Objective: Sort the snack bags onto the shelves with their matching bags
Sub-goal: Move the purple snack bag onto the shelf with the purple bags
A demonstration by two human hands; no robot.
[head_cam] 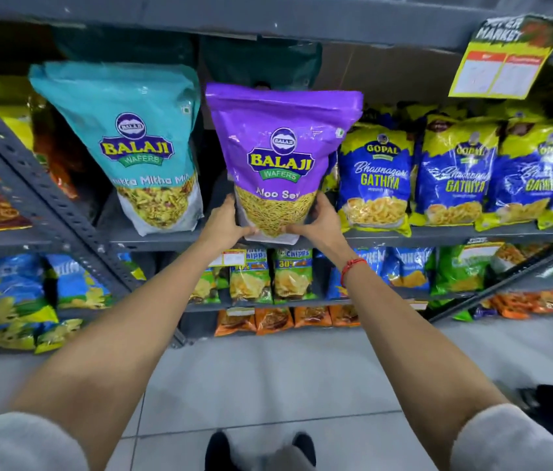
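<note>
A tall purple Aloo Sev bag (281, 144) stands upright at the front edge of the grey upper shelf (438, 232). My left hand (225, 220) grips its lower left corner and my right hand (319, 220) grips its lower right corner. Just to its left stands a teal Khatta Mitha Mix bag (132, 137), apart from the purple one. Blue and yellow Gathiya bags (375, 178) line the shelf to the right, close beside the purple bag.
A slanted grey shelf post (30, 185) crosses the left side. Lower shelves hold blue, green and orange chip bags (270, 277). A yellow price sign (502, 62) hangs at the top right. Tiled floor (268, 385) lies below, with a dark object at the right.
</note>
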